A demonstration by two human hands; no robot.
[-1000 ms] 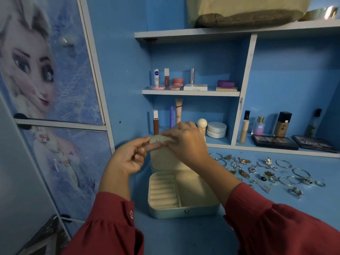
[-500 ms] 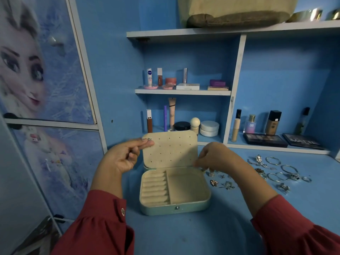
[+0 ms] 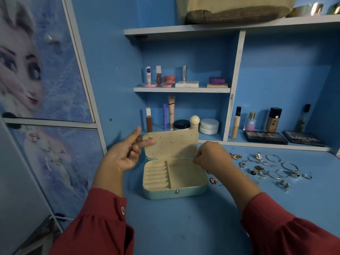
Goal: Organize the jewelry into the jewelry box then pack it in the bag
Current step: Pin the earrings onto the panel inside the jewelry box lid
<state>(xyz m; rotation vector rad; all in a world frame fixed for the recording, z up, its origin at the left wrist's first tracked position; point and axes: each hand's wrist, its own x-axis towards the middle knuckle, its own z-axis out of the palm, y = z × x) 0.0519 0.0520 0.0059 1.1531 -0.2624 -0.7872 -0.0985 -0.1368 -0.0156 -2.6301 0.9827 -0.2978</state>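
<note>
The mint jewelry box stands open on the blue desk, its cream lid upright. A small stud sits in the lid's top left hole. My left hand holds that lid corner between thumb and forefinger. My right hand hovers at the box's right rim with fingers curled and fingertips pinched together; anything between them is too small to see. Loose rings, bangles and earrings lie on the desk to the right. A beige bag rests on the top shelf.
Cosmetics bottles and jars line the cubby shelves behind the box. Two makeup palettes lie at the back right. A wardrobe door with a cartoon print closes off the left side.
My right hand left the lid, swung right to the jewelry beside the box and closed its fingertips. The stud now stays in the lid. My left hand keeps hold of the lid corner.
</note>
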